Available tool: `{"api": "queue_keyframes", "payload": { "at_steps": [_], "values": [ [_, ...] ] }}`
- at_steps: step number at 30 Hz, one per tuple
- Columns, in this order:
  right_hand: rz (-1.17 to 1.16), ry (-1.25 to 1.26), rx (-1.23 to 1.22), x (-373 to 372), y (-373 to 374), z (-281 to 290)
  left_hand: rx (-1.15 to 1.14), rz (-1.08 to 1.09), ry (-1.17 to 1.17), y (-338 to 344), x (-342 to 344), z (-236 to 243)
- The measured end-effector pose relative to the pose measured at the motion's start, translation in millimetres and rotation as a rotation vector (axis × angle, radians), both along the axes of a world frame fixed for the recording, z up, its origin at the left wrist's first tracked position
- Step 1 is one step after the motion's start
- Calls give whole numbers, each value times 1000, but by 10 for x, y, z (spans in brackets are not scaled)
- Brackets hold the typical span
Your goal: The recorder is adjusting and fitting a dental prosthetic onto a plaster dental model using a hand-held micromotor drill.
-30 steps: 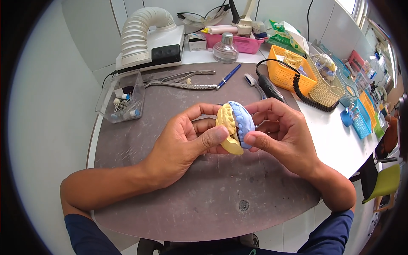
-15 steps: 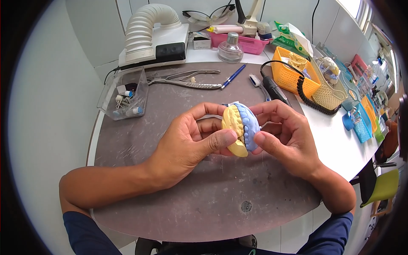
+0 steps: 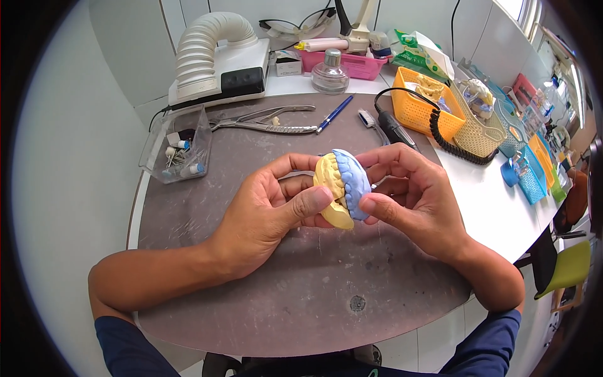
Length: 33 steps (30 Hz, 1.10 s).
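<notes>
Above the middle of the bench I hold two dental casts pressed together at their teeth. My left hand (image 3: 276, 200) is closed on the yellow dental cast (image 3: 328, 177), its thumb on the near side and the fingers behind. Gripped by my right hand (image 3: 411, 204) is the blue dental cast (image 3: 355, 186), with the thumb low on its outer face. The pair stands on edge, so the tooth rows meet along a roughly upright line. My fingertips behind the casts are partly hidden.
On the grey-brown bench mat (image 3: 301, 289) lie pliers (image 3: 270, 120), a blue pen (image 3: 335, 114), a toothbrush (image 3: 372, 125) and a handpiece (image 3: 396, 131) with a coiled cord. A clear box of burs (image 3: 179, 151) stands left. Behind are a white hose unit (image 3: 217, 69), a glass bottle (image 3: 330, 74) and a yellow basket (image 3: 433, 113).
The casts have tilted slightly in my hands, showing more of the blue one's outer face. The whole view has shifted a little, and both hands keep their grip.
</notes>
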State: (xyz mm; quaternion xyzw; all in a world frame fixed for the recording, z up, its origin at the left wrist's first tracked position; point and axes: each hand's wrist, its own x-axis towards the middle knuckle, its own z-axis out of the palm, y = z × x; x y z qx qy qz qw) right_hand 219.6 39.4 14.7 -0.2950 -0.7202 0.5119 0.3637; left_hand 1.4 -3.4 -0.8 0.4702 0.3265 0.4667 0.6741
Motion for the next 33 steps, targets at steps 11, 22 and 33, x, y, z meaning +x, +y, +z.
{"api": "queue_keyframes", "payload": {
  "at_steps": [11,22,33],
  "values": [
    [-10,16,54,1,-6,-40,3,-1,3,-3,-22,4],
    [3,11,35,6,3,-33,6,33,8,1,-16,-23],
    [19,-9,73,18,33,-64,2,32,19,7,-31,-30]
  ]
}}
